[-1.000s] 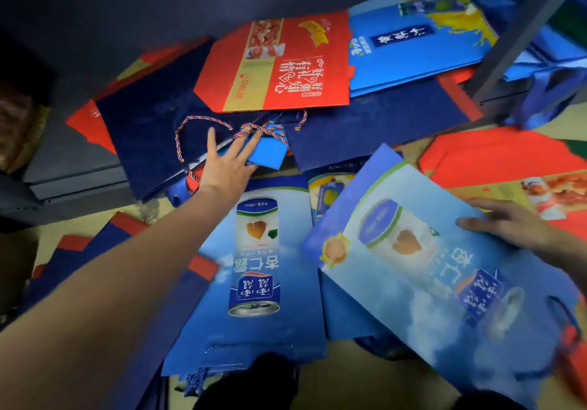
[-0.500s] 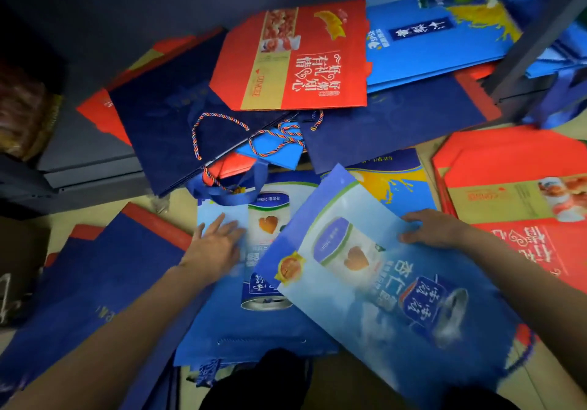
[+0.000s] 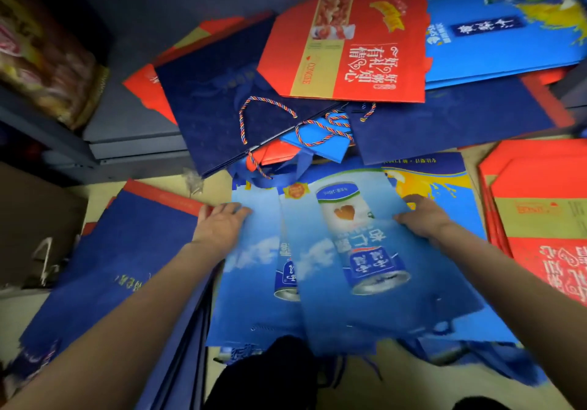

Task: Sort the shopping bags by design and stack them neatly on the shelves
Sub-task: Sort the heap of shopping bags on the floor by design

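A light blue bag printed with a can [image 3: 365, 250] lies on the floor in front of me, on top of a second bag of the same design [image 3: 254, 266]. My right hand [image 3: 422, 215] grips the top bag's right edge. My left hand [image 3: 219, 222] rests flat on the lower bag's left edge, fingers spread. A heap of mixed bags fills the low shelf [image 3: 133, 123]: a red bag with white script [image 3: 349, 50], dark navy bags with rope handles [image 3: 216, 104], and a bright blue bag with a yellow splash [image 3: 495, 28].
A pile of navy bags [image 3: 127, 250] lies on the floor at my left. Red bags [image 3: 540, 219] are stacked at the right. A blue-and-yellow bag [image 3: 428, 180] sticks out from beneath the can bags. A wrapped bundle [image 3: 41, 60] sits on the left shelf. My knees [image 3: 270, 378] are below.
My left hand has come back from the shelf heap down to the can bags. The right hand has swung the top can bag left and squared it over the lower one.
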